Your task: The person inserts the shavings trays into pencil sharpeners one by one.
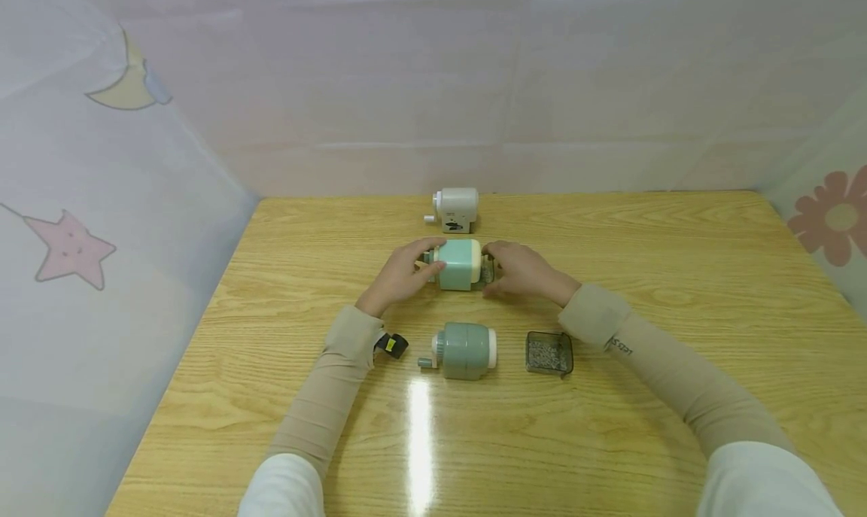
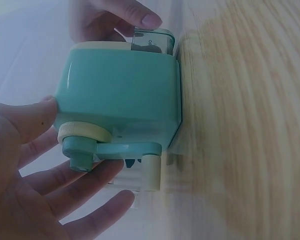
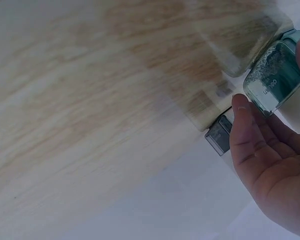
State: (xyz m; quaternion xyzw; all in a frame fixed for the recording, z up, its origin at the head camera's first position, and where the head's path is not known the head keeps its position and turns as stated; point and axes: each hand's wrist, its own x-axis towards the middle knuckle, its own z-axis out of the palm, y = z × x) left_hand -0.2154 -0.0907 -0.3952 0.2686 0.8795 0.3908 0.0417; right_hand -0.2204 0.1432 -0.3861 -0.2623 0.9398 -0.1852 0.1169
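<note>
A mint-green hand-crank pencil sharpener [image 1: 456, 265] with a cream end lies between my hands on the wooden table. My left hand [image 1: 401, 276] grips its body at the crank end, thumb on the near side. The left wrist view shows the crank [image 2: 127, 150] under the palm, with the lower fingers spread. At the other end, my right hand [image 1: 524, 271] pinches the clear shavings drawer [image 3: 275, 80] between thumb and fingers. This drawer holds grey shavings and sticks partly out of the sharpener body.
Behind stands a white pencil sharpener [image 1: 458, 210]. Nearer to me sits a darker green sharpener [image 1: 467, 351], its crank to the left. To its right rests a separate shavings drawer [image 1: 549, 353] full of grey shavings. Pale printed cloth [image 1: 433, 88] hangs behind the table.
</note>
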